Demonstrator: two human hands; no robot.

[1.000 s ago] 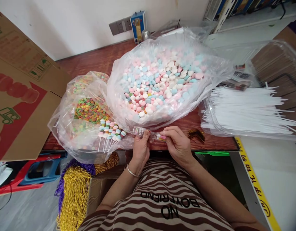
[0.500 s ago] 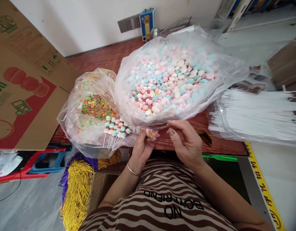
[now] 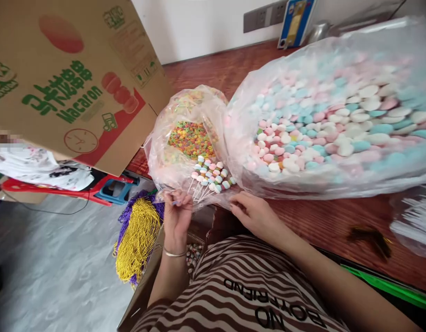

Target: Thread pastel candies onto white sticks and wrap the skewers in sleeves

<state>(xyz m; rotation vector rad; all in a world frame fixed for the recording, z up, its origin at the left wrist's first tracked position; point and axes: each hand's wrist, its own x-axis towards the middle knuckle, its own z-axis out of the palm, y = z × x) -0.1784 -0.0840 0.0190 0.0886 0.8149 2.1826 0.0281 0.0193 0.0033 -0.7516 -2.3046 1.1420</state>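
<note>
My left hand (image 3: 178, 214) is closed on a small clear plastic wrapper (image 3: 162, 196) at the front edge of the table. Beside it a bunch of candy lollipops (image 3: 213, 175) in pink, white and blue lies on the near part of a clear bag (image 3: 157, 147) of small colourful candy rings (image 3: 190, 140). Right of the lollipops, my right hand (image 3: 252, 212) has its thumb and fingers drawn together by the bag's front edge. What sits between those fingertips, if anything, is hidden. A larger bag (image 3: 247, 97) of pastel candy discs (image 3: 337, 120) lies behind the right hand.
A tall carton (image 3: 130, 50) stands at the left. Gold bead strings (image 3: 140, 240) hang below the table edge, near an open carton (image 3: 144, 281) holding candies. White sticks (image 3: 415, 216) and gold ties (image 3: 370, 240) lie at the right. A part of another person (image 3: 43, 166) shows far left.
The view has swung left. My left hand has moved left, past the lollipops, with the wrapper. My right hand has come to the lollipops' right side, its fingers closer together.
</note>
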